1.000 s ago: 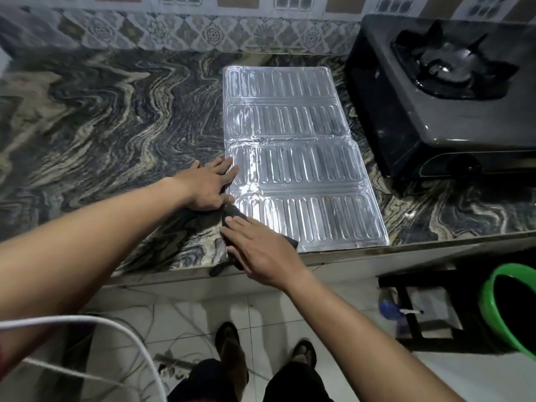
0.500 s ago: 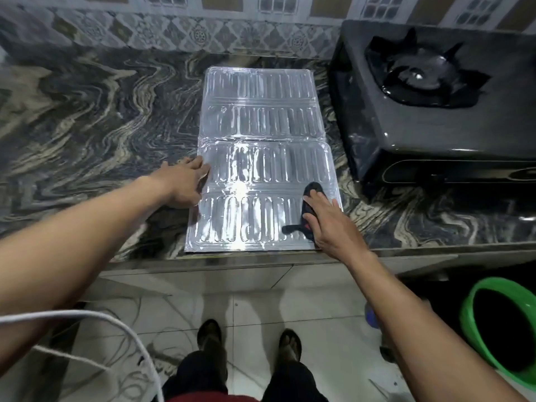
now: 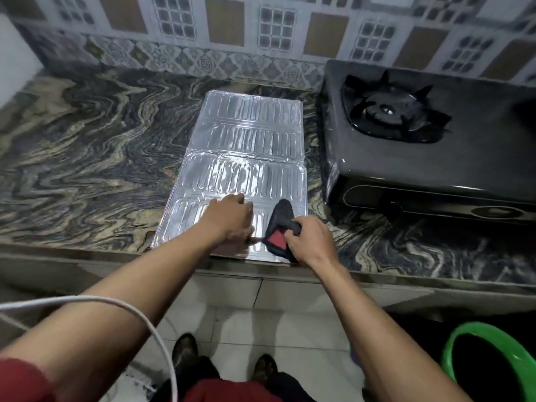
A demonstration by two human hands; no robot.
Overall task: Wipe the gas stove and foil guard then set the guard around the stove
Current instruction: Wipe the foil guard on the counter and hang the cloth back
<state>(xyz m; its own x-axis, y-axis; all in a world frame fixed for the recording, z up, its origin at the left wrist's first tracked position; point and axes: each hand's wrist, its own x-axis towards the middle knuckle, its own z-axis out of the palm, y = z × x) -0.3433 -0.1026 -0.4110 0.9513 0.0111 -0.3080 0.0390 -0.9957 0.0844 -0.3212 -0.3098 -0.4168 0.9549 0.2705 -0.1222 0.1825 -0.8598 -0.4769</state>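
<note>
We hold the foil guard [image 3: 243,158] flat on the counter [image 3: 87,146] at frame centre, left hand [image 3: 232,221] pressing palm-down with fingers spread, right hand [image 3: 311,240] pinching the dark cloth [image 3: 281,224] on its lower right corner. Best to keep that press firm and stroke along the ribs so the thin foil doesn't buckle. We count one guard of two hinged panels, one cloth, one stove [image 3: 435,158] at upper right, one green bucket [image 3: 493,358].

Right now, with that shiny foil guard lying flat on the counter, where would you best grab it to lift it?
Probably by the near edge of the foil guard, coming from the counter's front. It lies flat, and that edge sits right at the counter's lip, between the left hand and the right hand, so fingers can slip under.
</note>
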